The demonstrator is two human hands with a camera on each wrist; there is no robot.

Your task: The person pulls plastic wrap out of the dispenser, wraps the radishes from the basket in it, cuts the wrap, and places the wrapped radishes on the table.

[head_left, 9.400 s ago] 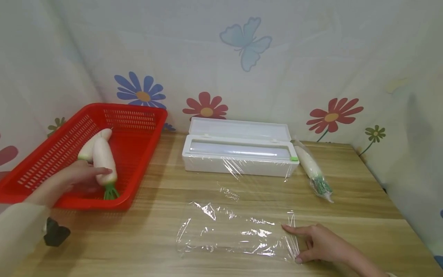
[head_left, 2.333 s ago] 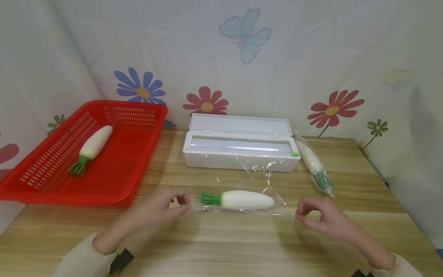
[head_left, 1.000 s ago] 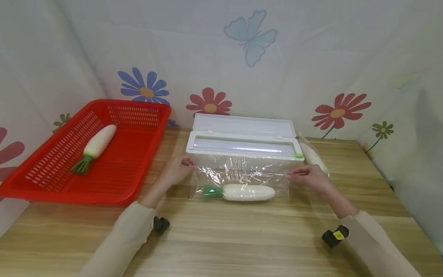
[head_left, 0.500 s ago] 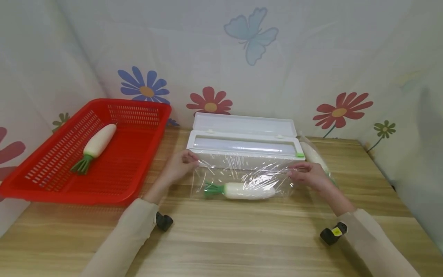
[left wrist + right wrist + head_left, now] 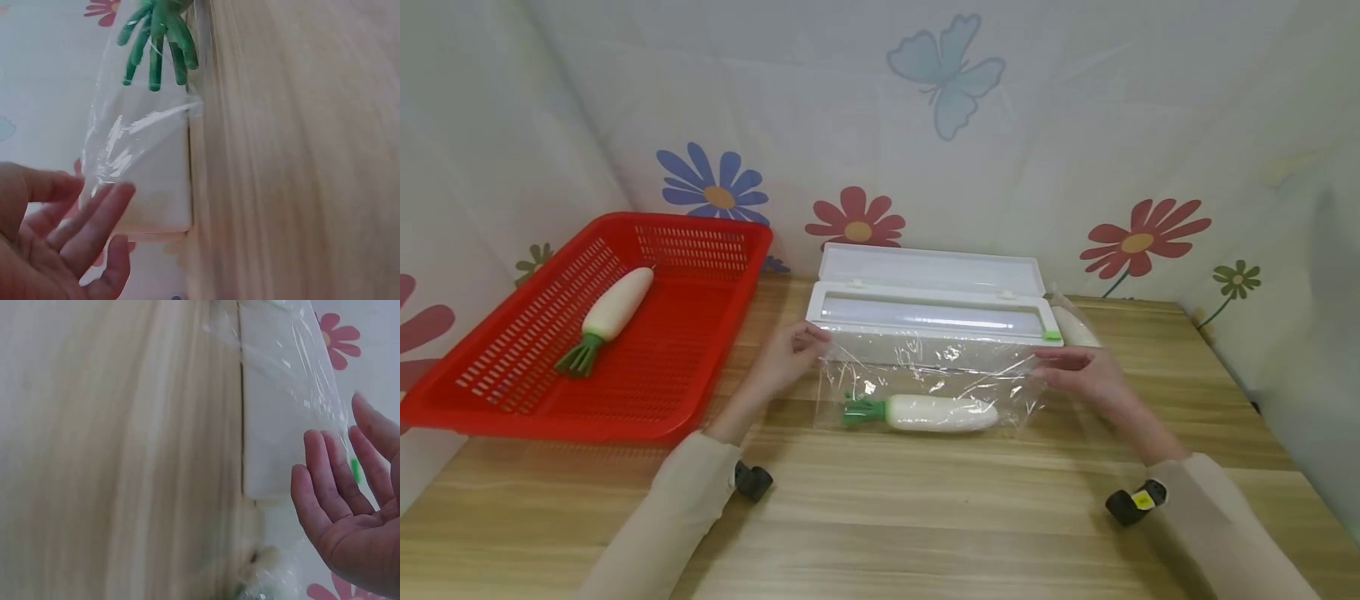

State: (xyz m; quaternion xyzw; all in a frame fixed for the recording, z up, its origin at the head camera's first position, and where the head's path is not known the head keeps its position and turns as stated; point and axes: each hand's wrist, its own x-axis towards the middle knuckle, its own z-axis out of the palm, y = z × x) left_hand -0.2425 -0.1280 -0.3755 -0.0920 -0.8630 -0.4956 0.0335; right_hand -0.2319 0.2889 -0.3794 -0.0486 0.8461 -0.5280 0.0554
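A white radish (image 5: 942, 413) with green stalks lies on the table under clear cling film (image 5: 850, 379), which runs down from the white dispenser box (image 5: 925, 352). My left hand (image 5: 786, 358) pinches the upper left edge of the film, just in front of the box; the left wrist view shows creases gathering at the thumb and finger. At the film's upper right edge is my right hand (image 5: 1090, 379). In the right wrist view its thumb stands apart from the extended fingers, right beside the film edge.
A red basket (image 5: 715, 367) holding another white radish (image 5: 617, 304) stands at the left. A wrapped radish (image 5: 1073, 327) lies behind my right hand, partly hidden. The box's lid (image 5: 932, 268) is raised, with a green slider (image 5: 1051, 335) at the box's right end.
One radish has gone from the basket onto the film, and the film has been folded up over it toward the box. In the last half second my right hand has shifted slightly right.
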